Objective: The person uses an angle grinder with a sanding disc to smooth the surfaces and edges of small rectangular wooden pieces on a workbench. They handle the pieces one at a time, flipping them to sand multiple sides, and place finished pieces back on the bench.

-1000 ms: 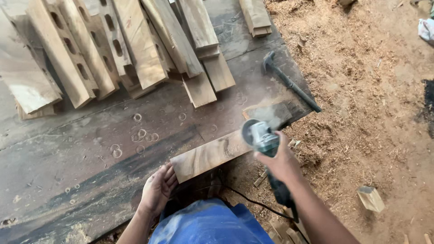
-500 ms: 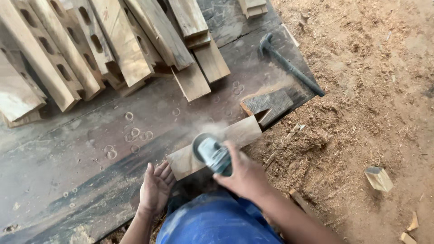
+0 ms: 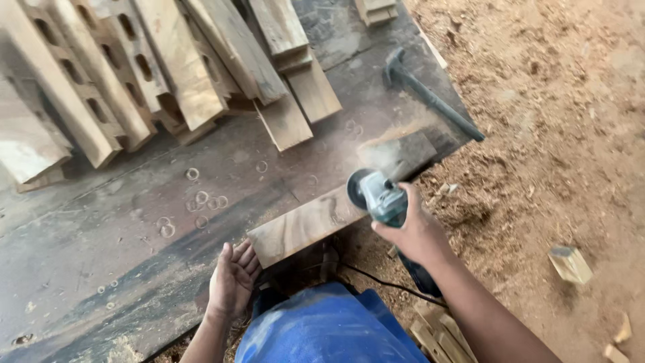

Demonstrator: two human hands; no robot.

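A grinder [image 3: 377, 196] with a matt plastic body is held against a smooth, bare wooden board [image 3: 306, 225]. The dark work surface [image 3: 101, 262] appears scuffed and dusty. Rough sawdust [image 3: 557, 134] covers the ground.

The left hand [image 3: 232, 279] is laid flat, palm down, with the fingers together and pointed away from the body, and the left forearm is drawn in close below it. The right hand [image 3: 413, 228] is closed in a firm grip, knuckles up, thumb wrapped to the near side. The right arm is stretched forward and inward from the lower right, bare to the wrist.
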